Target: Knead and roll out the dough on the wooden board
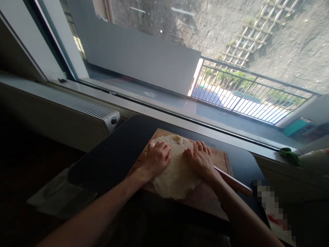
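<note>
A wide, flattened sheet of pale dough (177, 178) lies on a wooden board (205, 199), with an uneven edge and a small yellowish lump (177, 138) near its far rim. My left hand (157, 156) is on the dough's left side, its fingers bent and pressed together around the edge; the fingertips are partly hidden. Over the right edge rests my right hand (202, 158), fingers stretched out and thumb apart, touching the dough. A wooden rolling pin (236, 183) lies on the right of the board, partly behind my right forearm.
The board stands on a dark table (110, 154) with rounded corners, by a large window. A white radiator (84, 120) is at the left below the sill (164, 116). Something green (289, 156) sits at the right end of the sill. Outside is a metal railing (246, 92).
</note>
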A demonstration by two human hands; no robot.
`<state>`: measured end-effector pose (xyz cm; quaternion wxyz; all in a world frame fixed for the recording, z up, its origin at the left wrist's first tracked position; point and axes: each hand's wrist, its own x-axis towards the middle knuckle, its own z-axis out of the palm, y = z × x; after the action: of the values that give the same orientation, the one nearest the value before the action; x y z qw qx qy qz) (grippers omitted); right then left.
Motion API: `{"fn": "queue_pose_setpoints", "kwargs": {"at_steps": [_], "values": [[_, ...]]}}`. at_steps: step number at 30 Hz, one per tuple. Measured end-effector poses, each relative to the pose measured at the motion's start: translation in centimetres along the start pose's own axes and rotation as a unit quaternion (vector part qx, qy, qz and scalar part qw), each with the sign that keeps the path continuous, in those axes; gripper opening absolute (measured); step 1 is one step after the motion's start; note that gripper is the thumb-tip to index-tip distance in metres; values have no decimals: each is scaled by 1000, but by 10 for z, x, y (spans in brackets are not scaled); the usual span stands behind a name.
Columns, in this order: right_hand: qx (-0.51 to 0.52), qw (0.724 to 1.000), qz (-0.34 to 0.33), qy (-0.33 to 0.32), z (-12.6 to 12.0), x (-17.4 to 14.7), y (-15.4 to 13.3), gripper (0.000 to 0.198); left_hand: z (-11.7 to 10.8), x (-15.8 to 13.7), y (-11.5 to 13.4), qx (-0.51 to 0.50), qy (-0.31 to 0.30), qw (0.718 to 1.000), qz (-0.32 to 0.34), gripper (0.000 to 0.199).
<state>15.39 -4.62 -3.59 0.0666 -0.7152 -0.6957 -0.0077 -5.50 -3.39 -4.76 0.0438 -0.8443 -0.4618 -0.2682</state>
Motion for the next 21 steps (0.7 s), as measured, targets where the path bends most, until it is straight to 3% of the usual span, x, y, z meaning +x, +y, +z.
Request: {"fn": "queue_pose_setpoints", "kwargs": {"at_steps": [3,8,12,15,17,21], "values": [[-26,997,-63,24,2,-12,-3,66,0,0,4,-1,14,1000,-2,18],[3,998,45,-41,-1,15,5,73,-4,-4,6,0,11,1000,-7,16],[-14,999,-35,30,10,10,9,67,-7,-4,6,8,-3,1000,-10,16],[-21,998,-36,48,16,12,17,68,-4,22,3,14,-46,998,-36,21],[-24,999,-2,40,17,18,21,71,1,49,-1,9,-120,990,-70,27],[-44,997,-30,57,19,2,12,70,10,98,-4,-1,-204,978,-48,31]]}}
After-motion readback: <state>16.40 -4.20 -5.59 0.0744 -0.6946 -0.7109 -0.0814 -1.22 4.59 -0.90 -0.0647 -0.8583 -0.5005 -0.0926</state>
